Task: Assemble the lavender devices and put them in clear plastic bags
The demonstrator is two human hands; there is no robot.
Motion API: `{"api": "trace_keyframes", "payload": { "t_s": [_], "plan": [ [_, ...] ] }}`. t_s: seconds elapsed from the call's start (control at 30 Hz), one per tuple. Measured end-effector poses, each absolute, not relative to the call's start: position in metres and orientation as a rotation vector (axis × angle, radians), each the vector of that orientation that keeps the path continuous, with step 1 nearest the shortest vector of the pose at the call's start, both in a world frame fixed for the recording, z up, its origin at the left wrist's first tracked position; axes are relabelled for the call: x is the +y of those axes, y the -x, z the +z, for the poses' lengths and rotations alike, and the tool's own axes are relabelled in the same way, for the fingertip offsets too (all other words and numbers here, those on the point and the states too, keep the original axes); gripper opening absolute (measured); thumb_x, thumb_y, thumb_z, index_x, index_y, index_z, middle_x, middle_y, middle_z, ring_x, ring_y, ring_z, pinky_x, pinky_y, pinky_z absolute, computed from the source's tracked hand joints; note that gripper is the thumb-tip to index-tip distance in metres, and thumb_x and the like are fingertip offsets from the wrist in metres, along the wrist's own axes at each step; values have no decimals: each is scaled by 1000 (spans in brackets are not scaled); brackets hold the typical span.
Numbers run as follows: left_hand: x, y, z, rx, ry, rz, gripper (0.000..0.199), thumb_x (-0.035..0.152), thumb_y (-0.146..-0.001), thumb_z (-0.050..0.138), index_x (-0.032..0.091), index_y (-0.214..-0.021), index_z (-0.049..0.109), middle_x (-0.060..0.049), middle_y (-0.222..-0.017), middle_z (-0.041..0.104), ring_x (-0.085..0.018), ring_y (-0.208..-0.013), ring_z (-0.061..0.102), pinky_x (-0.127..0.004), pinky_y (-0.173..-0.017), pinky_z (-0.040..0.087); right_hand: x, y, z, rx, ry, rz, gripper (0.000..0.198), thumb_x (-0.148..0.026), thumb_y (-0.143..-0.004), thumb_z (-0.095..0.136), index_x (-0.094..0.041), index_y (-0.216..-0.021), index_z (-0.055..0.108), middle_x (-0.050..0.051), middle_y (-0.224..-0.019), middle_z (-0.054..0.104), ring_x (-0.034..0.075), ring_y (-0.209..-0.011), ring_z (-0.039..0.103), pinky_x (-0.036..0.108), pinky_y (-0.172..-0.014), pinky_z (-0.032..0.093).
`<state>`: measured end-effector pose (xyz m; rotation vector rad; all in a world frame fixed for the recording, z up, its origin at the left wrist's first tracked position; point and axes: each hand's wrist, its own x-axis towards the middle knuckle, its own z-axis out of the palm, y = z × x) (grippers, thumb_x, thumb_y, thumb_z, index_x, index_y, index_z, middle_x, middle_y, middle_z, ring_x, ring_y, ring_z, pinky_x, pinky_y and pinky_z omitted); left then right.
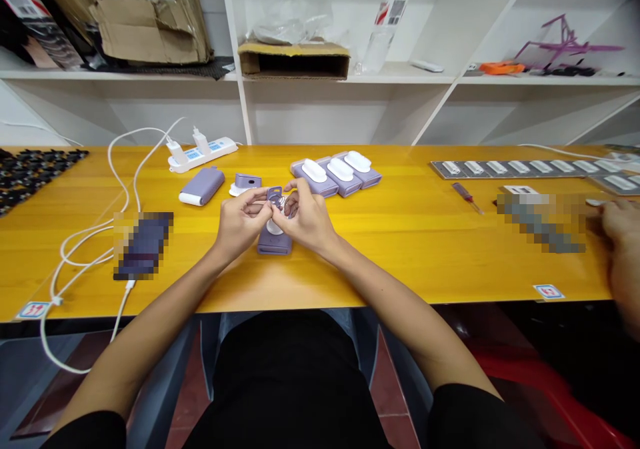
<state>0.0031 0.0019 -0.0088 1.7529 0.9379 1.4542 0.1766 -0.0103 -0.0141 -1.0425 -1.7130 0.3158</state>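
My left hand [241,221] is closed in a pinch on a small purple plastic piece [275,192] with a slot near its top. Close against it, my right hand [311,221] has thumb and fingers drawn together; what they grip is too small to make out. A thin dark loop shows between the two hands. Just below them on the table lies a purple device [275,245] with a white oval part on top, partly covered by my fingers. Behind my left hand sits a purple-and-white cap-like piece [247,181].
Three purple devices with white ovals [340,174] stand behind; another purple device [203,186] lies left. A power strip [204,155], looped white cables and a blurred-out phone [145,245] are left. Rightward are a screwdriver [468,198], a strip of white parts [520,168] and another person's hand [623,235].
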Motion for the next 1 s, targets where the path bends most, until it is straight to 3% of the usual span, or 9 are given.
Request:
{"api": "trace_keyframes", "payload": {
  "t_s": [0.2, 0.33, 0.47, 0.83, 1.0],
  "plan": [
    [0, -6, -8, 961, -1703, 1469, 38, 28, -82, 83, 13, -117, 80, -13, -115, 85, -27, -102, 85, -33, -90, 71, -6, -179, -20, -1769, 999, 144, 23, -36, -95, 71, -23, -107, 56, -1, -76, 68, 16, -63, 66, 29, -61, 50],
    [-2, -8, -8, 950, -1670, 1484, 38, 30, -83, 84, 13, -117, 79, -12, -108, 86, -26, -98, 85, -32, -88, 71, -6, -180, -20, -1786, 973, 115, 21, -34, -96, 71, -22, -107, 58, 0, -78, 69, 17, -65, 67, 29, -62, 51],
    [-4, -11, -8, 896, -1622, 1494, 41, 31, -83, 84, 14, -119, 78, -12, -112, 85, -25, -95, 85, -34, -90, 71, -6, -180, -19, -1780, 990, 126, 18, -32, -95, 71, -23, -106, 60, 0, -77, 70, 17, -67, 68, 29, -64, 53],
    [-6, -11, -9, 846, -1657, 1505, 42, 37, -86, 83, 15, -121, 77, -13, -117, 85, -28, -114, 83, -41, -106, 68, -8, -181, -12, -1716, 1030, 276, 18, -33, -91, 76, -21, -100, 66, 1, -79, 76, 16, -65, 69, 29, -68, 56],
    [-4, -11, -10, 845, -1647, 1492, 44, 41, -86, 84, 15, -122, 77, -14, -117, 85, -29, -114, 83, -41, -106, 67, -8, -179, -11, -1696, 1046, 305, 17, -33, -90, 75, -22, -99, 66, 1, -78, 76, 16, -64, 69, 28, -65, 55]
  ]
}}
